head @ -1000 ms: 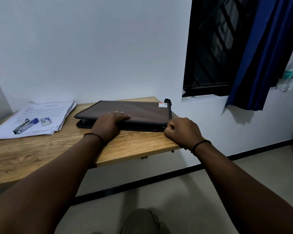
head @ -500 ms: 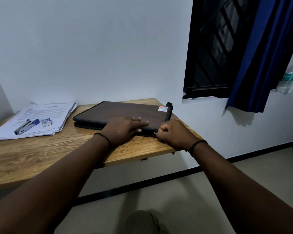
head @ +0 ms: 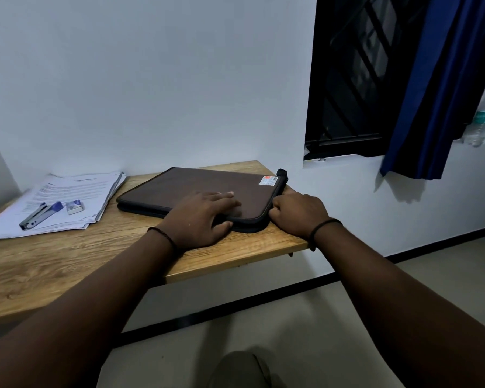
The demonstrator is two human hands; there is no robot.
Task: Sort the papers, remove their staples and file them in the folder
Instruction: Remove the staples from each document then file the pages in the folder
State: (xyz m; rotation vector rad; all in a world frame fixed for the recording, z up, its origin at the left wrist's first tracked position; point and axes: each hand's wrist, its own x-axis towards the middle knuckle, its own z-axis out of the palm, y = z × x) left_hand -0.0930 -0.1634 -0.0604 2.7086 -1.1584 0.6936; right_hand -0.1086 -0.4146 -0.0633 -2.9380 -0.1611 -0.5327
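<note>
A brown zip folder with black edging lies closed on the wooden desk, near its right end. My left hand rests flat on the folder's near edge, fingers spread over the cover. My right hand is curled at the folder's near right corner, pinching something at the zip edge; the zip pull itself is hidden by the fingers. A stack of printed papers lies at the desk's left. On it sit a blue and metal stapler and a small staple box.
The desk is fixed to a white wall and ends just right of the folder. A dark window with a blue curtain is on the right, a water bottle beyond it. Tiled floor below; my knee shows at the bottom.
My right hand has travelled along the folder's front edge and round its near right corner, staying curled at the zip edge. My left hand slid right across the cover.
</note>
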